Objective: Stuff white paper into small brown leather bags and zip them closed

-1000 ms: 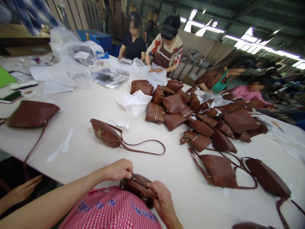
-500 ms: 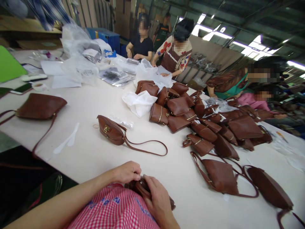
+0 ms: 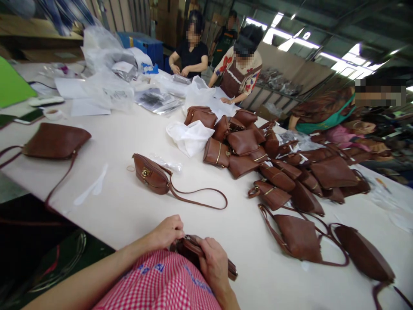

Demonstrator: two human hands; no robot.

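Observation:
Close against my checked apron, a small brown leather handbag [image 3: 190,249] lies between my two hands, with its zipped top edge upward. My right hand [image 3: 213,263] is wrapped round its right part, thumb on the near side. At the bag's left end, my left hand [image 3: 168,230] is closed in a pinch; the small part between its fingertips is hidden. Beyond my hands sits another brown handbag [image 3: 151,174] with a gold clasp and a looped strap. A third brown handbag [image 3: 58,141] lies at the left with its strap over the table edge.
A heap of brown handbags [image 3: 243,144] covers the right side of the white table [image 3: 129,219]. White wrapping [image 3: 190,137], clear plastic bags [image 3: 108,88], a tape roll [image 3: 52,113] and a phone [image 3: 28,116] lie farther back. Several people work across the table.
My left hand has drawn slightly left along the bag's top, showing more of its zipped edge. My right hand's fingers have curled more tightly round the bag. A person at the right has shifted rightward.

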